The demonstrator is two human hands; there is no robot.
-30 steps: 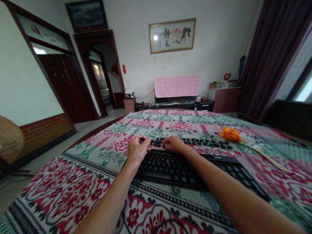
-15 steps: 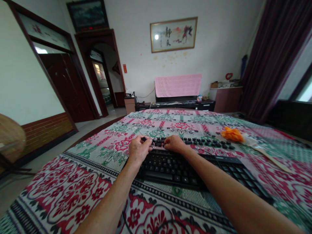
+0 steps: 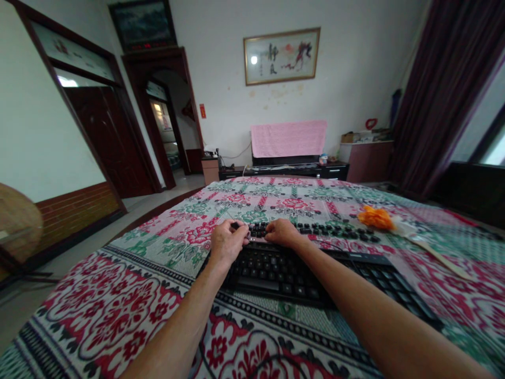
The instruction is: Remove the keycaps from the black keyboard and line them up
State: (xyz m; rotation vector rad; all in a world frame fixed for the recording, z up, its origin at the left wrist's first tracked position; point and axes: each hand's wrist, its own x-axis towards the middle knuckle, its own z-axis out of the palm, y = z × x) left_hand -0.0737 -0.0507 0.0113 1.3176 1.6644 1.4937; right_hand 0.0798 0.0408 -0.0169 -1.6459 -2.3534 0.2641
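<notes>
A black keyboard (image 3: pixel 300 273) lies on a flowered red, green and white cloth (image 3: pixel 118 310). Just beyond its far edge, several loose black keycaps (image 3: pixel 335 230) sit in a row on the cloth. My left hand (image 3: pixel 226 243) is at the keyboard's far left corner, fingers curled and pinched on a small dark keycap (image 3: pixel 235 226). My right hand (image 3: pixel 282 233) rests beside it at the left end of the keycap row, fingers bent down and closed; what they hold is hidden.
An orange crumpled cloth (image 3: pixel 374 217) and a pale flat stick (image 3: pixel 430 252) lie to the right. A cable (image 3: pixel 244 366) runs near the front edge. Behind are a low cabinet with a pink towel (image 3: pixel 289 138), a doorway (image 3: pixel 165 131) and dark curtains (image 3: pixel 437 95).
Both hands stay together at the keyboard's far left corner, with only a slight shift to the right in view. Nothing else has moved.
</notes>
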